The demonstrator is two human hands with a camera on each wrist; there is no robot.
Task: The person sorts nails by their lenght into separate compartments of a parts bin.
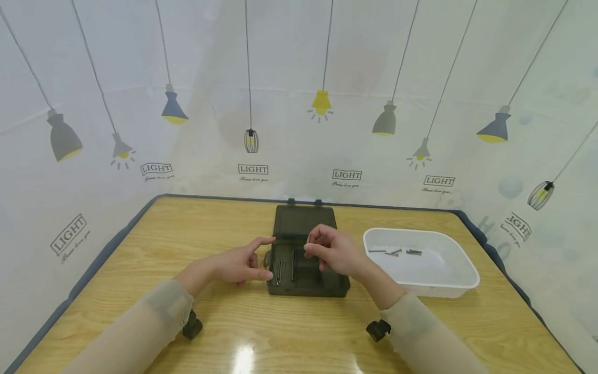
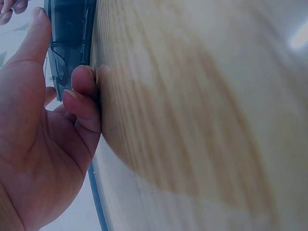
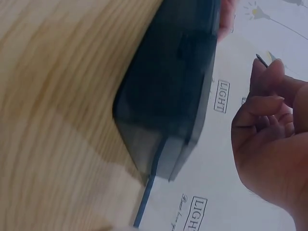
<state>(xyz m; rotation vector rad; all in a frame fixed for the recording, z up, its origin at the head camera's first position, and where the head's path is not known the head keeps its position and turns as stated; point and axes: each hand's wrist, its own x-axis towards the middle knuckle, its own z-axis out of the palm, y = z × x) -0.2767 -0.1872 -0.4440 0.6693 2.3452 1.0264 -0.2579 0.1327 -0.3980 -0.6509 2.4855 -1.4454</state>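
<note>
A dark translucent compartment box (image 1: 308, 283) stands on the table, its lid (image 1: 303, 221) folded back. Several long thin screws (image 1: 280, 271) lie in its left compartments. My left hand (image 1: 235, 264) is at the box's left side, with index finger and thumb extended at the rim and the other fingers bent. Over the right part of the box, my right hand (image 1: 338, 252) pinches a thin metal screw between thumb and forefinger. In the right wrist view the pointed tip of that screw (image 3: 261, 60) sticks out past the fingertips; the rest is hidden.
To the right of the box is a white plastic tray (image 1: 436, 283) with several loose screws (image 1: 413, 252) in it. The wooden table (image 1: 201, 223) ends at a dark edge against a patterned curtain (image 1: 289, 104) behind and at both sides.
</note>
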